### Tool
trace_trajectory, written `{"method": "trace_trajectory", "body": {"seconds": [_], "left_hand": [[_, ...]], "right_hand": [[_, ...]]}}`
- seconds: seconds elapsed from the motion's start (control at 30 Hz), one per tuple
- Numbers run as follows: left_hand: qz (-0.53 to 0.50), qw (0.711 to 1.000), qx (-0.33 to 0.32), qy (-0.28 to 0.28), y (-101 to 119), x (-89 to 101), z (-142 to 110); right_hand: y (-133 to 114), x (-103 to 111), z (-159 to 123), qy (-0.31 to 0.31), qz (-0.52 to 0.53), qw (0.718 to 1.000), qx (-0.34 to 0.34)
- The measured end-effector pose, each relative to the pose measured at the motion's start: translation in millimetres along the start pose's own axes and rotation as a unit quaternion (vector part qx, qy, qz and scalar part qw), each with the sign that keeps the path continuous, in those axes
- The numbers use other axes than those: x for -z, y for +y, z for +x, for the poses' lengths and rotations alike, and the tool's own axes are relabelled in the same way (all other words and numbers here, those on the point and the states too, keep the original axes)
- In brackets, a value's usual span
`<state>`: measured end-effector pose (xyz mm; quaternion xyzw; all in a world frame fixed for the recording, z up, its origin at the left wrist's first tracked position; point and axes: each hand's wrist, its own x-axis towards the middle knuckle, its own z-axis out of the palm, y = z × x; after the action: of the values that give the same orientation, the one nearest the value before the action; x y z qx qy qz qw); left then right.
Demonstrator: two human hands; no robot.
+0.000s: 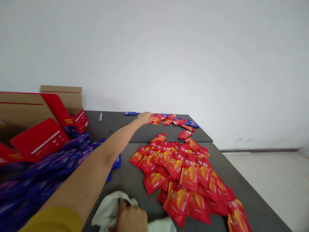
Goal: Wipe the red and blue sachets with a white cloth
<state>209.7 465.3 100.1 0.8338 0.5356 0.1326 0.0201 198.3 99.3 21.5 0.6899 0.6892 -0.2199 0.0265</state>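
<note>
Left arm (pixel 103 161) reaches far forward; right hand (pixel 132 219) curls low.

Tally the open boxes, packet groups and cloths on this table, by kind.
Open boxes: 2 (front box, rear box)
Packet groups: 3 (red heap, blue heap, far mixed group)
Cloths: 1 (pale cloth)
Total: 6
Single packets overlap too much to count.

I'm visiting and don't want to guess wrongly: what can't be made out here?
All in the head view:
- Left hand: fingertips hidden by the hand itself; its grip on the red packet is unclear.
- Right hand and pale cloth: cut off by the bottom edge.
- Open cartons: deeper insides hidden by their flaps.
- Blue packets: print blurred; some hidden behind the left forearm.
- Heaped red packets: lower ones covered by upper ones.
</note>
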Motion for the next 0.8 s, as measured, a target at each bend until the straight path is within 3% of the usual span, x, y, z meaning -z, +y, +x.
{"method": "trace_trajectory", "body": {"seconds": [0.1,0.17,0.23,0.33,0.4,0.43,0.5,0.6,0.7,0.8], "left_hand": [[-0.002,0.999,0.006,-0.038,-26.5,60.9,-31.6],[-0.049,0.992,0.017,-0.114,-41.7,96.3,-56.9],[-0.139,0.970,0.094,-0.173,-53.0,122.0,-87.6],[-0.296,0.897,0.271,-0.185,-57.2,136.3,-142.4],[-0.343,0.862,0.313,-0.204,-49.3,130.2,-180.6],[-0.335,0.863,0.298,-0.230,-42.5,123.4,-198.6],[-0.261,0.899,0.199,-0.291,-25.7,105.7,-230.5],[-0.082,0.944,-0.061,-0.313,-4.9,77.6,-266.1],[0.043,0.949,-0.237,-0.202,-0.8,59.3,-290.6],[0.073,0.963,-0.257,-0.019,-6.2,52.2,-320.4]], "right_hand": [[5.4,12.9,-7.7,0.005,0.019,0.999,0.042],[14.3,14.3,-17.7,0.040,0.018,0.998,0.050],[25.8,13.2,-34.0,0.088,0.024,0.994,0.053],[43.6,14.2,-67.2,0.151,0.060,0.985,0.061],[52.4,18.3,-88.4,0.200,0.087,0.974,0.057],[55.0,20.8,-97.0,0.217,0.103,0.969,0.051],[56.5,25.3,-108.2,0.239,0.137,0.961,0.037],[52.0,26.9,-111.0,0.246,0.169,0.953,0.043],[45.9,23.3,-102.8,0.246,0.156,0.955,0.052],[42.6,18.6,-93.3,0.253,0.120,0.959,0.038]]}}
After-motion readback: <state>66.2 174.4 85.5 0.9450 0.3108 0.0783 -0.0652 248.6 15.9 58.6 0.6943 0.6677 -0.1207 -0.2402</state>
